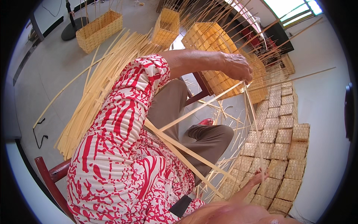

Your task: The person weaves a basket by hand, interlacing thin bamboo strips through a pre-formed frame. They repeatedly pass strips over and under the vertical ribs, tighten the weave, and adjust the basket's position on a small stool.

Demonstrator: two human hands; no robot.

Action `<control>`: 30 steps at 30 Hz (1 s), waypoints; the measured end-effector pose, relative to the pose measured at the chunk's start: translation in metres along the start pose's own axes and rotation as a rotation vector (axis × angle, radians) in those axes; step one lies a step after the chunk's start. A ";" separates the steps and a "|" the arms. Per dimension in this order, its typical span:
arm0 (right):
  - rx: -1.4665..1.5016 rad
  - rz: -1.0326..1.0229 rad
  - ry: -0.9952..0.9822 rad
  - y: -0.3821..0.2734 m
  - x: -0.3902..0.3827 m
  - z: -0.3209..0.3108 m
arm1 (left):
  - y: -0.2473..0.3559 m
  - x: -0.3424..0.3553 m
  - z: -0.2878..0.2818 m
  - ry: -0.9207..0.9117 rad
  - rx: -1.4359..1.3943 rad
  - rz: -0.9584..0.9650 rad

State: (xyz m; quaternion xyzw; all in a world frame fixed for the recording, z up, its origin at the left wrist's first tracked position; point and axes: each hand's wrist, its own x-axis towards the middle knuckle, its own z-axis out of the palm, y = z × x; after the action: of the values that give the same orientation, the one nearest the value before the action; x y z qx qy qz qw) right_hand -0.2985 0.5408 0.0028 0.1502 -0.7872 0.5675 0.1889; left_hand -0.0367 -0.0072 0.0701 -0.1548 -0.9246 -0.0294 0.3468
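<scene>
My left hand [237, 68] is raised at the side of a large woven basket [204, 37], fingers closed on pale flat strips [202, 107] that hang from it and fan downward. Long upright stakes rise from the basket. Low on the right, my right hand [259, 175] pinches a thin strip, in front of stacked small woven boxes [283, 131]. More loose strips lie across my lap and brown trousers [166, 98]. A dark stand [194, 96] shows under the large basket.
Two more unfinished baskets [99, 31] [165, 28] stand at the back left beside a long pile of strips [93, 100] on the grey floor [41, 93]. A red chair frame [48, 175] is at lower left. A white wall [324, 123] bounds the right side, with a window above.
</scene>
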 end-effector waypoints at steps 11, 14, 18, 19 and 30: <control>0.117 -0.781 -0.300 -0.243 -0.056 0.165 | -0.001 -0.011 -0.005 -0.006 0.010 -0.005; 0.062 -0.863 -0.624 -0.268 -0.062 0.220 | -0.007 -0.014 -0.003 0.001 0.000 -0.015; -0.321 -0.894 -0.771 -0.258 -0.039 0.265 | -0.005 -0.007 -0.001 -0.001 0.025 -0.023; -0.367 -0.814 -0.787 -0.250 -0.037 0.268 | -0.003 -0.007 0.001 -0.012 0.021 -0.032; -0.309 -0.663 -0.810 -0.194 -0.040 0.265 | -0.001 -0.012 0.000 -0.057 0.032 -0.083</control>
State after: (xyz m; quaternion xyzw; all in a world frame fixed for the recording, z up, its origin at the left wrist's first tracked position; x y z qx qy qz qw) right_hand -0.2093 0.2294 0.0714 0.5675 -0.7817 0.2520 0.0591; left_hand -0.0289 -0.0109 0.0624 -0.1115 -0.9401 -0.0245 0.3213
